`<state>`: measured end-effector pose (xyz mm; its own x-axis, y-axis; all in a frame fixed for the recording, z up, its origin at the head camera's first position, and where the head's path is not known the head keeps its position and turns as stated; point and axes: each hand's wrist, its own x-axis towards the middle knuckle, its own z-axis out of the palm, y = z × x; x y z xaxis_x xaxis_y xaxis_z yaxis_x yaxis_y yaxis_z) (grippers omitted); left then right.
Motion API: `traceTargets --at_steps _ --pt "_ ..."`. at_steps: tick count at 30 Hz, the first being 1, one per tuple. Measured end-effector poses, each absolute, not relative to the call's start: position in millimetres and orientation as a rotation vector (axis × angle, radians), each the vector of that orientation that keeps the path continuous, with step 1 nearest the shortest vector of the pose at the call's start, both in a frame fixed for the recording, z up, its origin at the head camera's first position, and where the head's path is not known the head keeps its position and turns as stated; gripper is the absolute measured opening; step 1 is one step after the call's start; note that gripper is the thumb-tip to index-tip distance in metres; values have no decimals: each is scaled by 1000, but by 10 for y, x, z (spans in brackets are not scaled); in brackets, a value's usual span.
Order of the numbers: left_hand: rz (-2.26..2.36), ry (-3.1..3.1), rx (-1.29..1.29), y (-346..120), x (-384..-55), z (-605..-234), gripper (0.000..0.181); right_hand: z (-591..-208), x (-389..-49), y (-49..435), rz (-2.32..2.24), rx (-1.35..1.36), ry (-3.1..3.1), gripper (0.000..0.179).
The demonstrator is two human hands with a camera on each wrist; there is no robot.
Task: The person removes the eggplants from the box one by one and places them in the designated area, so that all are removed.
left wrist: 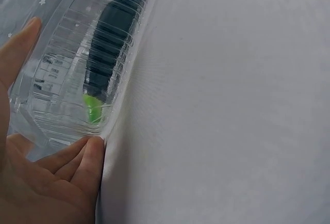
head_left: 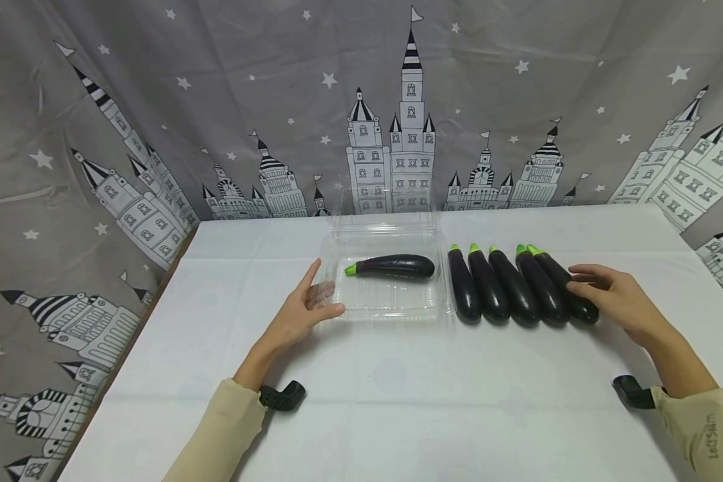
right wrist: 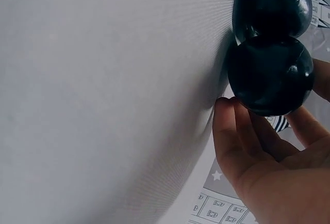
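Note:
A clear plastic clamshell box (head_left: 391, 312) sits mid-table with its lid raised at the back. One dark eggplant (head_left: 397, 266) lies crosswise inside it, green stem to the left. My left hand (head_left: 295, 314) spreads at the box's left side, its fingertips (left wrist: 94, 144) right at the base in the left wrist view. Right of the box, several eggplants (head_left: 523, 294) stand side by side in a row, stems toward the back. My right hand (head_left: 617, 298) is at the rightmost eggplant (right wrist: 270, 74), fingers extended along its outer side and touching it near the rounded end.
A white cloth (head_left: 397, 402) covers the table. Behind and to the sides hangs a grey curtain (head_left: 247, 80) printed with castles and stars. The table's left edge (head_left: 150, 301) shows brown. Black wrist mounts (head_left: 283, 396) stick out from both beige sleeves.

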<state>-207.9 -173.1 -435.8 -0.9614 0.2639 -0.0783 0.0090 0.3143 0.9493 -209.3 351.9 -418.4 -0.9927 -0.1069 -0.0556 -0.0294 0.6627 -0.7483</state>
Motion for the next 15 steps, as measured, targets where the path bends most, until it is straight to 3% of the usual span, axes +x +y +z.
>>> traceTargets --at_steps 15 --pt "1728 2337 240 -1725 -2077 -4356 102 -4025 -2062 3486 -1183 -135 2882 51"
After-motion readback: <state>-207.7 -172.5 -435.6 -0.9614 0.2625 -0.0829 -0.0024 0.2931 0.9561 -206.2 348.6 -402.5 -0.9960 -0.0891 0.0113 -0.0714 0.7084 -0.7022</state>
